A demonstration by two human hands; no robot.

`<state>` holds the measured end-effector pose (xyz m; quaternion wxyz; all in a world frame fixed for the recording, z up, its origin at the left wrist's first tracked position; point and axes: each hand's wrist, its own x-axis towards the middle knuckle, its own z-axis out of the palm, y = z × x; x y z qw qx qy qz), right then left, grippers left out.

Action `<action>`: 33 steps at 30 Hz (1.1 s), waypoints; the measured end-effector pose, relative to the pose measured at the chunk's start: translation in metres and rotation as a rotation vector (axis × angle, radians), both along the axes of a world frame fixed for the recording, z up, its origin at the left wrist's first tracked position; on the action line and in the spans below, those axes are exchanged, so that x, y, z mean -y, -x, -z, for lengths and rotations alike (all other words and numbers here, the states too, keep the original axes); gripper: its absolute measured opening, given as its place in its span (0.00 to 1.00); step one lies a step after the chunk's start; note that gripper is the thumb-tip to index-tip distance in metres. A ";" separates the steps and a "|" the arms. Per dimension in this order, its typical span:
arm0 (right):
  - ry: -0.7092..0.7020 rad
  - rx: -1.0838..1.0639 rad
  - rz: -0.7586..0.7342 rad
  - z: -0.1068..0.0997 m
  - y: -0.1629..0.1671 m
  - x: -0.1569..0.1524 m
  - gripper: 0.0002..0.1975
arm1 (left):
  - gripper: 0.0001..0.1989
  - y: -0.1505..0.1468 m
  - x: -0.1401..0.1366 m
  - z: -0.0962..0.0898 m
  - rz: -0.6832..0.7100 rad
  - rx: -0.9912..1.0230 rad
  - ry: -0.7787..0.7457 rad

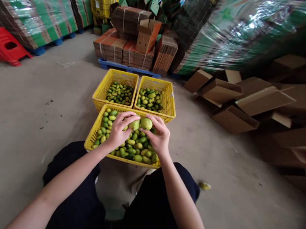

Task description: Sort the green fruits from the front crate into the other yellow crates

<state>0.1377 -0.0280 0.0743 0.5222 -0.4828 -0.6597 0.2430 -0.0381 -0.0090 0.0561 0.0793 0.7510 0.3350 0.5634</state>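
My left hand [122,128] is closed round a green lemon [134,125], thumb below and fingers over the top. Just beside it, my right hand [158,133] grips a second, yellow-green lemon [146,123]. The two fruits sit side by side, almost touching, above the near yellow crate [91,135]. Loose green and yellowish lemons [131,150] fill the bottom of that crate, partly hidden by my hands and wrists.
Behind stand two more yellow crates [99,93] [171,103] holding similar fruit. Flattened cartons [112,47] are stacked on a blue pallet [129,68]. Open cardboard boxes [225,92] pile up at right. A red stool [9,45] is at left, and one fruit [204,185] lies on the floor.
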 end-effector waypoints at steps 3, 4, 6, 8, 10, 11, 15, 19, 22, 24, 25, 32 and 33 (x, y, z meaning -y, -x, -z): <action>0.013 -0.008 -0.008 0.001 -0.002 0.004 0.19 | 0.20 0.003 -0.001 0.003 -0.019 -0.082 -0.058; 0.013 -0.010 -0.008 0.001 -0.003 0.005 0.19 | 0.21 0.003 -0.001 0.003 -0.017 -0.097 -0.070; 0.003 -0.017 -0.005 0.001 -0.004 0.006 0.19 | 0.23 0.003 -0.003 0.004 -0.004 -0.105 -0.092; -0.013 -0.009 0.006 0.001 -0.004 0.006 0.19 | 0.24 0.001 -0.004 0.004 0.002 -0.100 -0.103; -0.039 0.005 0.024 0.000 -0.003 0.005 0.18 | 0.25 -0.001 -0.005 0.005 -0.001 -0.083 -0.101; -0.053 0.008 0.030 0.000 -0.003 0.004 0.18 | 0.25 -0.002 -0.005 0.006 -0.004 -0.070 -0.096; -0.037 -0.035 -0.031 0.000 0.000 -0.001 0.17 | 0.23 -0.004 -0.006 0.006 0.009 -0.017 0.011; 0.163 -0.218 -0.138 0.000 -0.001 -0.012 0.14 | 0.22 -0.002 -0.008 -0.004 0.202 0.207 0.512; 0.321 -0.463 -0.168 -0.002 0.001 -0.022 0.16 | 0.23 0.001 -0.012 -0.017 0.391 0.588 0.994; 0.400 -0.646 -0.169 -0.003 0.005 -0.027 0.18 | 0.18 0.003 -0.016 -0.027 0.483 0.809 1.190; 0.441 -0.719 -0.174 -0.003 0.009 -0.030 0.19 | 0.15 0.003 -0.017 -0.031 0.514 0.884 1.246; 0.636 -0.882 -0.267 0.005 0.039 -0.036 0.22 | 0.20 -0.008 -0.022 -0.036 0.535 0.904 1.320; 0.617 -0.882 -0.255 0.006 0.042 -0.036 0.22 | 0.20 -0.009 -0.022 -0.033 0.488 0.893 1.278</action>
